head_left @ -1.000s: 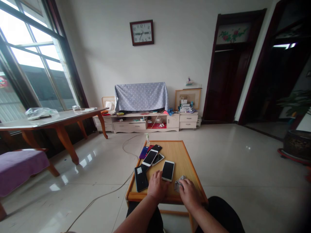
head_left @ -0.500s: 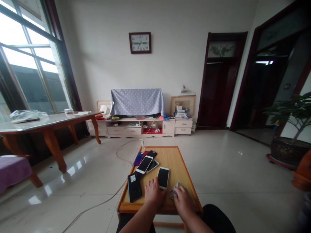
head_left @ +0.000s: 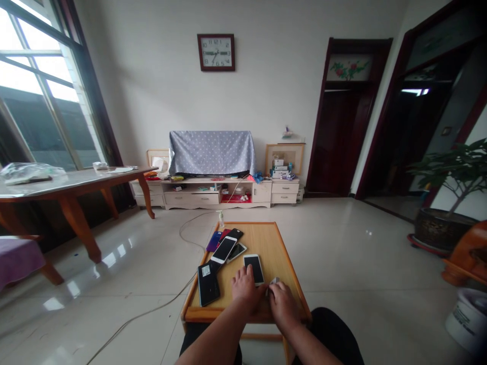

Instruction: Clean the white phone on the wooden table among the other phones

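Observation:
A white-framed smartphone point(head_left: 254, 267) with a dark screen lies face up on the small wooden table point(head_left: 272, 238). My left hand point(head_left: 244, 288) rests at its lower left, fingers spread, the index fingertip over the screen and the thumb stretched along the bottom edge. Just right of the phone, my right hand point(head_left: 283, 302) is closed on a small crumpled grey-white cloth point(head_left: 274, 280), mostly hidden under the fingers. To the left lie a large black phone point(head_left: 207, 289), another white-framed phone point(head_left: 224, 249) and several more, partly overlapping.
A pump bottle point(head_left: 221, 219) stands at the table's far left corner. A cable point(head_left: 152, 309) runs over the floor on the left. Farther off are a larger table point(head_left: 95, 180), a low cabinet point(head_left: 205, 200), a potted plant point(head_left: 441, 228) and a white bucket point(head_left: 466, 319).
The phone by my left hand has turned slightly counterclockwise, and that hand now overlaps its screen. My right hand has drawn nearer my left, covering more of the cloth. The view has shifted slightly.

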